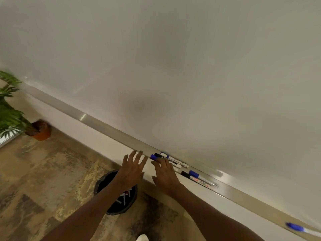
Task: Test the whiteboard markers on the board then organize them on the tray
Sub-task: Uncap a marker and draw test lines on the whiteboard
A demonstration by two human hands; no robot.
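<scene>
A large blank whiteboard (pixel 191 66) fills the upper view. Along its lower edge runs a metal tray (pixel 111 129). Several markers with blue and black caps (pixel 169 159) lie bunched on the tray, just beyond my right hand. Two more markers (pixel 194 174), one blue-capped and one black-capped, lie to their right. A single blue-capped marker (pixel 296 227) lies far right on the tray. My left hand (pixel 132 168) hovers with fingers spread, just left of the bunch. My right hand (pixel 165 173) is open, its fingertips at the near markers.
A black bin (pixel 106 183) with discarded markers inside stands on the floor under my left forearm. A potted plant (pixel 40 130) stands at the left by the wall. The floor is mottled brown.
</scene>
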